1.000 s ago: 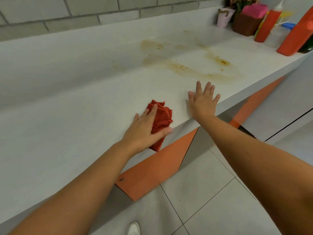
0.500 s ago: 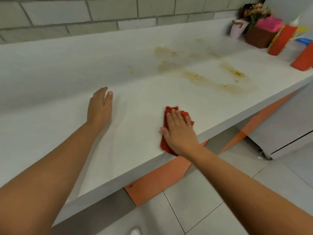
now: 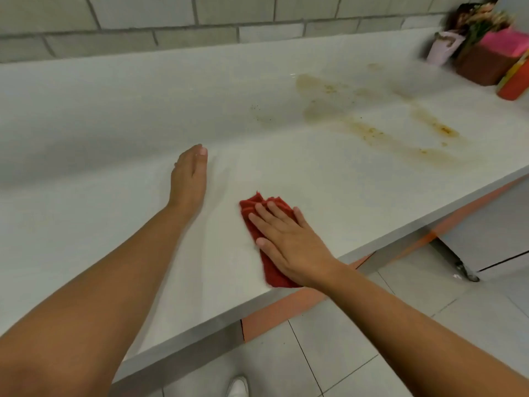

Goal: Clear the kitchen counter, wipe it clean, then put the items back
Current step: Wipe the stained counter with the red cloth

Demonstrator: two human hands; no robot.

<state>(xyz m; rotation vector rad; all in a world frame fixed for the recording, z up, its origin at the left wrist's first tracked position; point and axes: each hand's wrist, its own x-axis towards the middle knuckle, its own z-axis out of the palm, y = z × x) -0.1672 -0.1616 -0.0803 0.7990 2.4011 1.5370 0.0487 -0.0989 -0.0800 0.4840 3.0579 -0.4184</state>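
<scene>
Cloth [image 3: 249, 207]: red, crumpled, near the table [image 3: 100, 133] front edge; likely soft, light, prone to bunching.
Right hand [image 3: 289, 242]: fingers [image 3: 276, 212] straight, pressing the cloth flat.
Left hand [image 3: 189, 176]: flat on table, empty.
Hold: palm over the middle, I judge.

Back wall [image 3: 200, 10]: grey rectangular tiles in brick bond, darker grout lines. Floor [image 3: 329, 348]: large pale grey tiles, thin dark joints. Orange panel [image 3: 274, 313] runs low along the front, above the floor. Grey cabinet [image 3: 486, 239] at right, dark seam across its face. Light soft, even.
</scene>
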